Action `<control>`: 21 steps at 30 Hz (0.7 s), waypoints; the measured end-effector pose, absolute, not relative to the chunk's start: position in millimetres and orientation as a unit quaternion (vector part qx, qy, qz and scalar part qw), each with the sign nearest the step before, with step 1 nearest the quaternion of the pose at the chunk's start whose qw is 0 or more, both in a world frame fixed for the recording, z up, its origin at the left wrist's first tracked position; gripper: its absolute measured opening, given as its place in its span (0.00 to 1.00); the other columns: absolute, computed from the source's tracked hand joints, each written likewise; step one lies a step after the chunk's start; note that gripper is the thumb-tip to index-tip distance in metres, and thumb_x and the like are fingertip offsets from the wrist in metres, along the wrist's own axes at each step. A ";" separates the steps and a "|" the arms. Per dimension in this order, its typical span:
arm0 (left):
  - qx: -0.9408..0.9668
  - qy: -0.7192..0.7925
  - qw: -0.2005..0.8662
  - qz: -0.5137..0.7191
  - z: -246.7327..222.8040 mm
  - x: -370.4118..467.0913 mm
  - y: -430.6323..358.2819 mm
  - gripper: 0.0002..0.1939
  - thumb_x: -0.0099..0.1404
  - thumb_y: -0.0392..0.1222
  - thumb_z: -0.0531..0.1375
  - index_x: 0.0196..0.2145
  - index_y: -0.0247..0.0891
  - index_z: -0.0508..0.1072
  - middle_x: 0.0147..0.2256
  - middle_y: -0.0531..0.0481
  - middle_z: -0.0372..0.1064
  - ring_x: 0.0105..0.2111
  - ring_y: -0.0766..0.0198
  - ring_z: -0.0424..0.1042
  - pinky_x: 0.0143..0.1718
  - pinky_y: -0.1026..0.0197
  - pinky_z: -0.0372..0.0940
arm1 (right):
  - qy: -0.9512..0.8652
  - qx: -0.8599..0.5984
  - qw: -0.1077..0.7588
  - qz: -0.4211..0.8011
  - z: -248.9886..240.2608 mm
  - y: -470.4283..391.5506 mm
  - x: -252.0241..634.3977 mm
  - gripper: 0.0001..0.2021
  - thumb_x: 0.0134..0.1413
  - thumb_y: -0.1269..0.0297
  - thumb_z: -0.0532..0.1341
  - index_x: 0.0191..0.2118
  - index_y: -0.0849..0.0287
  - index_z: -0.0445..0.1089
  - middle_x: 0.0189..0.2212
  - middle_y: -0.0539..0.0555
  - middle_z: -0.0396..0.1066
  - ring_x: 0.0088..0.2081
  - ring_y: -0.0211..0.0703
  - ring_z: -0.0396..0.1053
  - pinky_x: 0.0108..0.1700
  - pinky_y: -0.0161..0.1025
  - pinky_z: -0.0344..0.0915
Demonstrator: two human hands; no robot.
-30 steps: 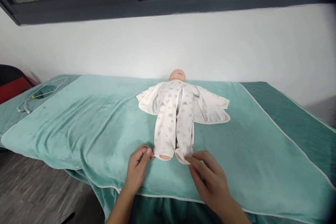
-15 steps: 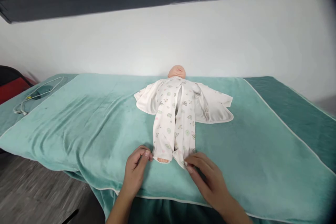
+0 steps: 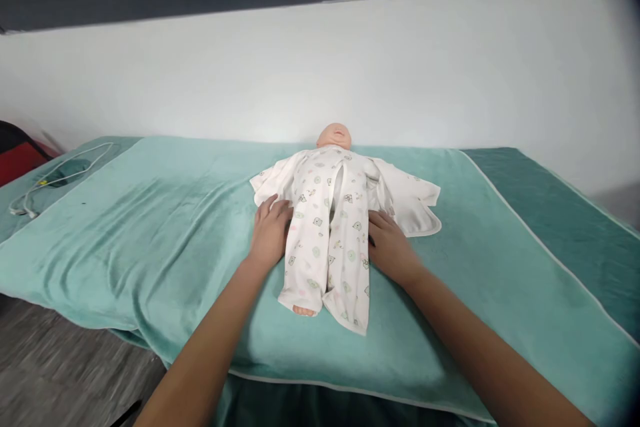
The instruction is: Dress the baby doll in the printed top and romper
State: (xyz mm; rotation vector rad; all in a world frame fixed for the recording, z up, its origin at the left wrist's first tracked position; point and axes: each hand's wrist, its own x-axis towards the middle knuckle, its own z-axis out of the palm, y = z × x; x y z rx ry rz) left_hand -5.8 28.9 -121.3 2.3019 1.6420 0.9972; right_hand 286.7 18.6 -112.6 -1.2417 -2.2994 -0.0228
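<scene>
A baby doll (image 3: pixel 334 136) lies on its back, head toward the wall. It wears a white printed garment (image 3: pixel 311 240) with two long legs and sleeves spread wide. Toes show at the left leg's end, while the right cuff covers the other foot. My left hand (image 3: pixel 270 230) rests against the outer side of the left leg near the hip, fingers extended and slightly apart. On the opposite side, my right hand (image 3: pixel 393 248) touches the right leg near the hip. Its fingers bend against the cloth, and their tips are partly hidden.
A light green blanket (image 3: pixel 165 213) covers the bed, with a darker green cover (image 3: pixel 545 213) at the right. A white cable (image 3: pixel 33 197) lies at the far left, near a red and black object (image 3: pixel 20 160). A white wall (image 3: pixel 225 80) stands behind.
Both hands have let go of the leg cuffs and moved up beside the doll's hips. The right cuff now lies spread out longer and flatter. The view has shifted slightly.
</scene>
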 end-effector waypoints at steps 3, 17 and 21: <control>0.806 0.494 0.096 0.312 -120.0 2.7 49.2 0.16 0.66 0.37 0.58 0.51 0.42 0.76 0.55 0.42 0.70 0.66 0.46 0.56 0.70 0.39 0.41 | -0.868 -0.431 0.247 0.000 -111.6 21.7 283.6 0.15 0.58 0.72 0.57 0.48 0.59 0.76 0.49 0.60 0.72 0.55 0.53 0.64 0.60 0.51 0.62; 0.770 0.445 0.248 0.384 -105.8 30.7 53.3 0.24 0.69 0.46 0.57 0.60 0.36 0.66 0.63 0.39 0.62 0.64 0.46 0.61 0.64 0.45 0.59 | -0.847 -0.492 0.190 -0.063 -104.8 28.2 268.8 0.11 0.61 0.73 0.55 0.37 0.62 0.76 0.39 0.62 0.74 0.45 0.55 0.67 0.48 0.49 0.63; 0.742 0.449 0.286 0.408 -112.1 35.9 55.7 0.16 0.67 0.43 0.59 0.50 0.39 0.74 0.52 0.42 0.74 0.56 0.48 0.69 0.58 0.48 0.66 | -0.850 -0.482 0.214 -0.018 -107.4 28.8 270.8 0.13 0.62 0.69 0.54 0.44 0.62 0.75 0.41 0.61 0.74 0.46 0.55 0.68 0.48 0.49 0.65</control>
